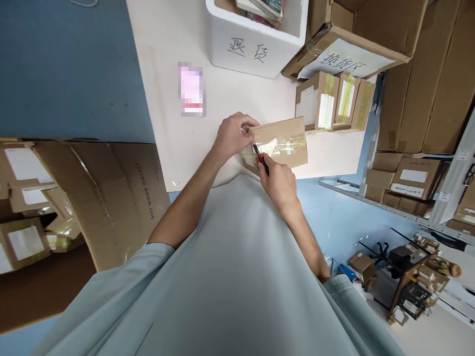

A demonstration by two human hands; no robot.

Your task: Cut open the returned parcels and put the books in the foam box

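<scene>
A small taped cardboard box (285, 136) lies on the white tabletop (170, 148), close to its front edge. My left hand (235, 134) grips the box's left end, with thumb and fingers closed at its upper corner. In my right hand (280, 180) is a red and black utility knife (261, 158), fingers wrapped round its handle. The knife's tip meets the box at the taped left end, just beside my left fingers. Shiny clear tape runs along the top of the box. How deep the blade sits cannot be made out.
Behind the box stands a white foam bin (245, 54) holding books. An open carton (378, 37) and several small labelled boxes (326, 101) are at the right. A blurred pink-white item (192, 89) lies at the left. A large carton (129, 198) with parcels stands below left.
</scene>
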